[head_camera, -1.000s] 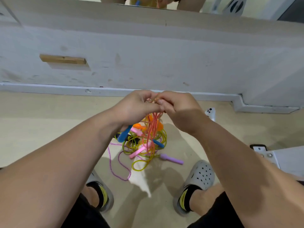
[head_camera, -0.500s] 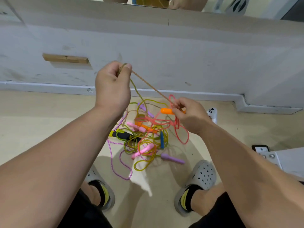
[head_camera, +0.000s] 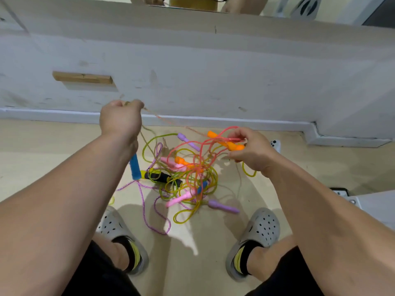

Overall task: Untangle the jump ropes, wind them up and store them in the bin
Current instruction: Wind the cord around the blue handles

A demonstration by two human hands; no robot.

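Two grey clogs (head_camera: 261, 228) frame the floor (head_camera: 53, 146) where the tangle of jump ropes (head_camera: 188, 178) lies, a blue handle (head_camera: 134, 168) half hidden behind the left wrist (head_camera: 125, 144). Above it the left hand (head_camera: 120, 119) pinches a thin, blurred tan rope (head_camera: 171, 122), and the right hand (head_camera: 253, 153) grips an orange handle (head_camera: 235, 146) and pink loops (head_camera: 215, 138), short of the wall (head_camera: 213, 71).

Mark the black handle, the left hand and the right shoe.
black handle (head_camera: 164, 177): head view, middle of grip.
left hand (head_camera: 120, 120): head view, back of hand.
right shoe (head_camera: 259, 228): head view, perforated top.
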